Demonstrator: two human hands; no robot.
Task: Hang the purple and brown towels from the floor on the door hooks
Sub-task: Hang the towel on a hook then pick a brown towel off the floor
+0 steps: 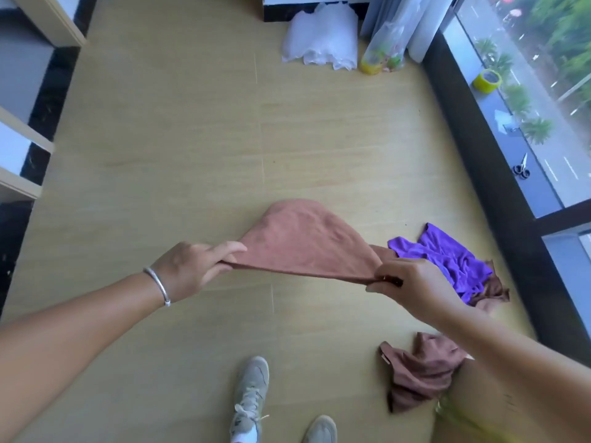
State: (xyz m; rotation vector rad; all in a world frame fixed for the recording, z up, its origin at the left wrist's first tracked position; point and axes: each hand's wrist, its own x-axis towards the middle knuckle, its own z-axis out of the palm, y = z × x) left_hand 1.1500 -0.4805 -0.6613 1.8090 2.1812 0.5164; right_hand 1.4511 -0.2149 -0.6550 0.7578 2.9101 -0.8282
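Observation:
A brown towel (303, 241) is stretched in the air above the floor between both hands. My left hand (195, 266) pinches its left corner, and my right hand (406, 282) pinches its right edge. A purple towel (447, 257) lies crumpled on the floor to the right, partly behind my right hand, with a bit of brown cloth (494, 287) under its far side. Another brown towel (419, 372) lies bunched on the floor near my right forearm. No door or hooks are in view.
White plastic bags (323, 39) and a clear bag (383, 55) stand at the far wall. The window sill on the right holds a yellow tape roll (486, 80) and scissors (522, 167). Shelving (25, 91) lines the left side. My shoes (252, 398) are at the bottom.

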